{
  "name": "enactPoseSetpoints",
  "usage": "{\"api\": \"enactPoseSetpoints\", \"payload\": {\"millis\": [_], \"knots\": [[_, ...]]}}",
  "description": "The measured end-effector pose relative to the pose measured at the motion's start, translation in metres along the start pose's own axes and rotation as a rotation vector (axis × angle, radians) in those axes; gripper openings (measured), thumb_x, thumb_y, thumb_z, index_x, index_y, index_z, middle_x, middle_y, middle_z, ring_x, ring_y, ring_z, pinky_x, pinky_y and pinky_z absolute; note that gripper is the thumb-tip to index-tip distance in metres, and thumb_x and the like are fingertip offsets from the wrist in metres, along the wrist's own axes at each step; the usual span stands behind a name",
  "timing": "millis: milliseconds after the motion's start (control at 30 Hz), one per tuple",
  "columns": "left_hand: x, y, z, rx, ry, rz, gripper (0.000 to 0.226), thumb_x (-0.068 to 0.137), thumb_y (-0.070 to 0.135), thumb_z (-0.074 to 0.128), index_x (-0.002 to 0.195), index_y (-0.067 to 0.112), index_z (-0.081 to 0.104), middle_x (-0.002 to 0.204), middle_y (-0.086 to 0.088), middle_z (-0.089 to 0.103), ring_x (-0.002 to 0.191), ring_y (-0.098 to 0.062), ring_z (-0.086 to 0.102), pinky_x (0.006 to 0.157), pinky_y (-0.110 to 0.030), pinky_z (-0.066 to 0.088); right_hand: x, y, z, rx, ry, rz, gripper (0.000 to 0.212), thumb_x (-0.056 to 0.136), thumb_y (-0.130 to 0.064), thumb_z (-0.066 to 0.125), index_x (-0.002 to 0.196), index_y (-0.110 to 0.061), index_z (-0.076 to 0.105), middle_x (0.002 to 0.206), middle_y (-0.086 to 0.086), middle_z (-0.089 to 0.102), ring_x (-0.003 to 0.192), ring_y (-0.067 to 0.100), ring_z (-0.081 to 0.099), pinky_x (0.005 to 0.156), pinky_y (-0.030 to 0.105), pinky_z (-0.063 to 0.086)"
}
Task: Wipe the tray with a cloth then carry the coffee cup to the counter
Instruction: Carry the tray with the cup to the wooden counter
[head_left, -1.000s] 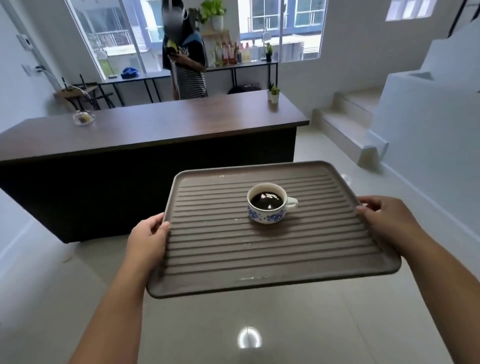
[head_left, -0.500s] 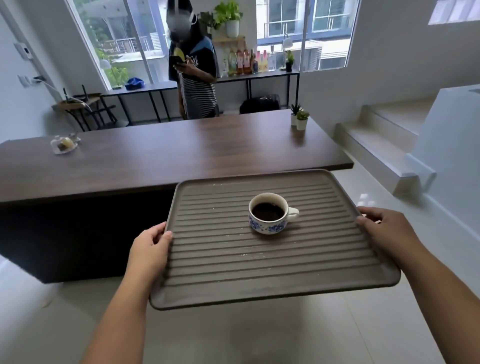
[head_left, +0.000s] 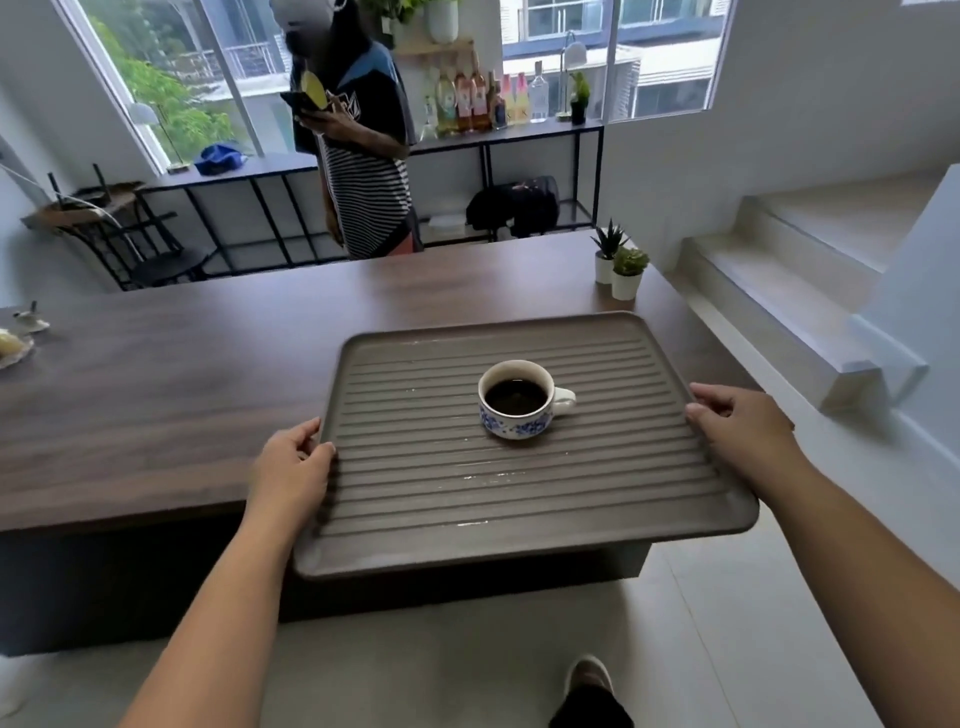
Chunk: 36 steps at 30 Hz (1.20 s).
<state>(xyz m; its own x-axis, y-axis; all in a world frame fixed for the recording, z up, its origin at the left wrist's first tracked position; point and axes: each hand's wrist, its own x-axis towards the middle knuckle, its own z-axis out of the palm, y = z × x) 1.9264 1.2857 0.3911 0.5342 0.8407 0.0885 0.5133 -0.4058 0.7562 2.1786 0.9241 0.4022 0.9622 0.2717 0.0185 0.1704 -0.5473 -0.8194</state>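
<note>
Carrying the tray at chest height, we have it by both short edges in the one head view on offer: our left hand pinches the rim at centre left of the frame, thumb on top, and our right hand clamps the opposite rim at centre right, fingers curled over the edge. Both grips are pressed onto the tray, nothing slack. The coffee cup sits upright in the middle of the ribbed tray bed, nearly full of dark coffee, handle pointing to the right of the frame. The far half of the tray already overlaps the dark wooden surface in the picture; whether it hangs above it or touches it, we cannot tell.

By our reckoning we are on the carrying step, close to delivery. To do it well, we keep the tray level, ease it forward slowly so the coffee does not slop over the rim, and set it down gently. The two small potted plants in the upper right sit near the tray's far corner, so we want to stay clear of them.

Pale streaks glint on the ribs near the front of the tray; moisture or glare, we cannot say. No cloth is in sight. A glass dish is cut off at the left edge. Behind the surface a person in a striped top stands by the window.
</note>
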Motion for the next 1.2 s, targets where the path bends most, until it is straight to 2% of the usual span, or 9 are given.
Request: {"api": "enactPoseSetpoints", "payload": {"millis": [133, 233, 400, 600, 767, 900, 1033, 1200], "knots": [[0.048, 0.009, 0.034, 0.054, 0.048, 0.002, 0.037, 0.090, 0.017, 0.057, 0.127, 0.016, 0.059, 0.103, -0.005, 0.066, 0.087, -0.023, 0.060, 0.082, -0.034, 0.046, 0.068, 0.001, 0.019, -0.023, -0.043, -0.034, 0.038, 0.090, -0.018, 0.060, 0.128, -0.011, 0.060, 0.125, 0.008, 0.064, 0.111, 0.025, 0.060, 0.098, 0.036, 0.044], [0.082, 0.012, 0.055, 0.122, 0.073, -0.004, 0.039, 0.091, 0.018, 0.056, 0.129, 0.014, 0.058, 0.107, -0.008, 0.064, 0.087, -0.022, 0.056, 0.082, -0.032, 0.043, 0.114, 0.003, 0.035, -0.043, -0.068, -0.067, 0.039, 0.090, -0.019, 0.058, 0.129, -0.013, 0.059, 0.125, 0.007, 0.065, 0.112, 0.026, 0.060, 0.100, 0.044, 0.046], [0.126, 0.016, 0.079, 0.241, 0.085, 0.011, 0.038, 0.091, 0.016, 0.055, 0.128, 0.013, 0.059, 0.097, -0.010, 0.061, 0.085, -0.021, 0.052, 0.082, -0.032, 0.040, 0.172, 0.005, 0.060, -0.105, -0.080, -0.105, 0.039, 0.090, -0.021, 0.058, 0.129, -0.014, 0.059, 0.115, 0.010, 0.068, 0.100, 0.028, 0.062, 0.089, 0.036, 0.046], [0.166, 0.018, 0.090, 0.306, 0.081, 0.024, 0.037, 0.091, 0.015, 0.055, 0.128, 0.012, 0.059, 0.093, -0.010, 0.060, 0.086, -0.025, 0.055, 0.082, -0.032, 0.040, 0.212, 0.006, 0.089, -0.150, -0.099, -0.119, 0.041, 0.092, -0.019, 0.055, 0.132, -0.011, 0.056, 0.114, 0.016, 0.065, 0.104, 0.033, 0.058, 0.090, 0.035, 0.043], [0.192, 0.013, 0.097, 0.342, 0.058, 0.039, 0.037, 0.090, 0.015, 0.056, 0.127, 0.013, 0.060, 0.086, -0.005, 0.055, 0.079, -0.021, 0.051, 0.076, -0.029, 0.036, 0.229, 0.011, 0.107, -0.227, -0.070, -0.151, 0.039, 0.092, -0.017, 0.054, 0.130, -0.008, 0.057, 0.110, 0.021, 0.064, 0.104, 0.040, 0.053, 0.091, 0.041, 0.042], [0.206, 0.008, 0.103, 0.348, 0.025, 0.039, 0.035, 0.091, 0.013, 0.055, 0.125, 0.012, 0.061, 0.086, -0.005, 0.054, 0.081, -0.022, 0.051, 0.077, -0.029, 0.036, 0.241, 0.007, 0.115, -0.331, -0.055, -0.138, 0.040, 0.093, -0.021, 0.051, 0.132, -0.013, 0.056, 0.119, 0.019, 0.061, 0.109, 0.041, 0.047, 0.094, 0.048, 0.040], [0.217, 0.002, 0.104, 0.378, 0.009, 0.024, 0.034, 0.091, 0.014, 0.053, 0.125, 0.010, 0.060, 0.090, -0.007, 0.054, 0.091, -0.029, 0.054, 0.084, -0.033, 0.040, 0.247, -0.001, 0.125, -0.409, -0.047, -0.155, 0.040, 0.095, -0.024, 0.047, 0.133, -0.016, 0.054, 0.123, 0.015, 0.059, 0.111, 0.039, 0.045, 0.093, 0.048, 0.036], [0.227, -0.003, 0.106, 0.426, 0.006, -0.003, 0.037, 0.094, 0.019, 0.049, 0.129, 0.012, 0.056, 0.112, -0.015, 0.058, 0.110, -0.035, 0.053, 0.093, -0.040, 0.044, 0.252, -0.009, 0.134, -0.417, -0.042, -0.135, 0.040, 0.094, -0.025, 0.046, 0.132, -0.018, 0.053, 0.124, 0.013, 0.058, 0.112, 0.038, 0.045, 0.094, 0.048, 0.036]]}}
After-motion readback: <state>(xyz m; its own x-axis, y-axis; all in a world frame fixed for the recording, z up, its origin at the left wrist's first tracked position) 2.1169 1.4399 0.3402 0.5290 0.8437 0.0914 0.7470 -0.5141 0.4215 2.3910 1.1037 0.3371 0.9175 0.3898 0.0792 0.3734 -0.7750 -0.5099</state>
